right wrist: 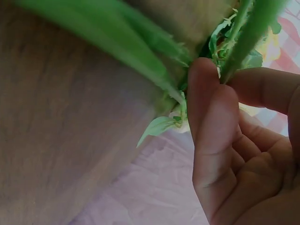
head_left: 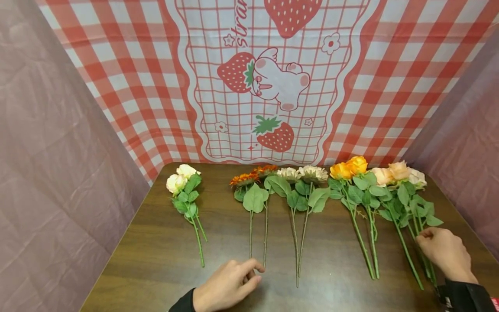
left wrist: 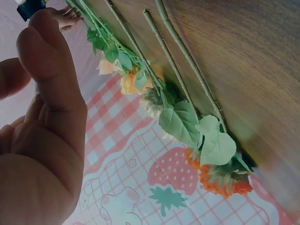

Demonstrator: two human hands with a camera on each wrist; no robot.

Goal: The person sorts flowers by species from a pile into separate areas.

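At the table's right side my right hand (head_left: 444,251) pinches a green rose stem (right wrist: 251,42) between thumb and fingertips, below the blooms. The stem belongs to the rightmost bunch, with peach roses (head_left: 398,171) and a whitish rose (head_left: 417,178); which bloom it carries cannot be told. My left hand (head_left: 230,284) hovers near the front with fingers loosely bent, holding nothing. Just beyond it are the stem ends of two orange daisy-like flowers (head_left: 244,179). In the left wrist view these orange flowers (left wrist: 227,183) appear past the hand (left wrist: 51,122).
Two cream roses (head_left: 177,183) lie apart at the left on the brown wooden table (head_left: 156,260). White daisy-like flowers (head_left: 313,174) and orange-yellow roses (head_left: 352,167) lie between the hands. A strawberry-print checked cloth (head_left: 273,86) hangs behind; pinkish cloths flank both sides.
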